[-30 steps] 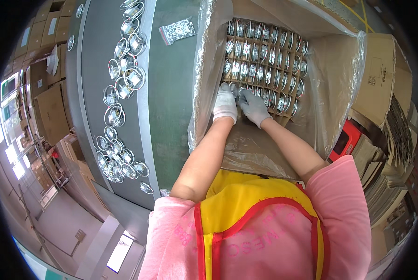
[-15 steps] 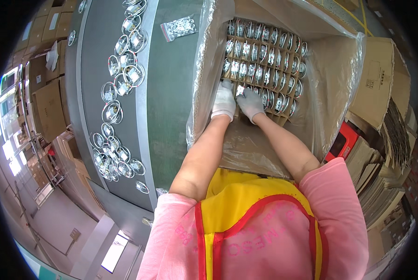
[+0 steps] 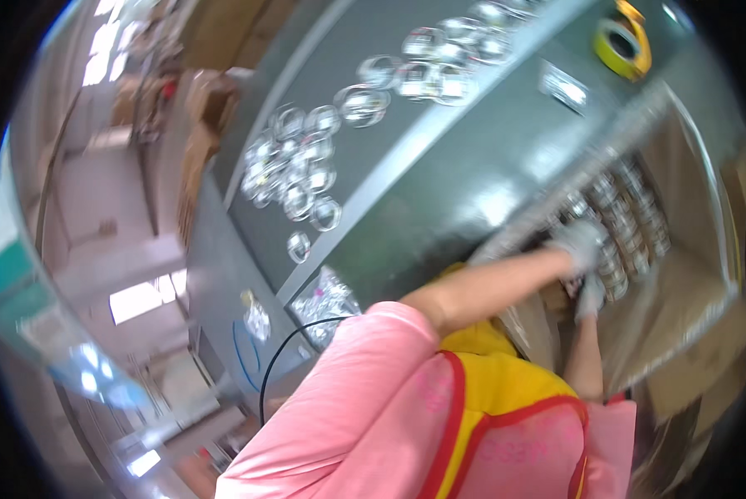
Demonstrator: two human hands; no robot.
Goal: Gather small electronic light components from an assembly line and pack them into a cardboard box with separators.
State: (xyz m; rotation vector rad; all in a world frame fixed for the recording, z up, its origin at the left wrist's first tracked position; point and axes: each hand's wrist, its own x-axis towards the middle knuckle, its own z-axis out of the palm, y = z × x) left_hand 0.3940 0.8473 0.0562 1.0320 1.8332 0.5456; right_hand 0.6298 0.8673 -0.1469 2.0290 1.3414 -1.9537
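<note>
Your hands [image 3: 585,245] are close together inside the carton [image 3: 689,200], with packed metal parts [image 3: 631,208] and film-lined walls around them. The carton's open top leaves you a way up. Left of it, you could pass over the green surface [image 3: 423,220]; farther left, loose parts [image 3: 298,200] crowd the way. Near its far left corner sit a small bag [image 3: 564,87] and a yellow roll [image 3: 614,54].

2 gloved hands [image 3: 583,247], 1 carton [image 3: 691,208], at least 1 tape roll [image 3: 611,60], over 15 coiled parts [image 3: 298,200] show.
</note>
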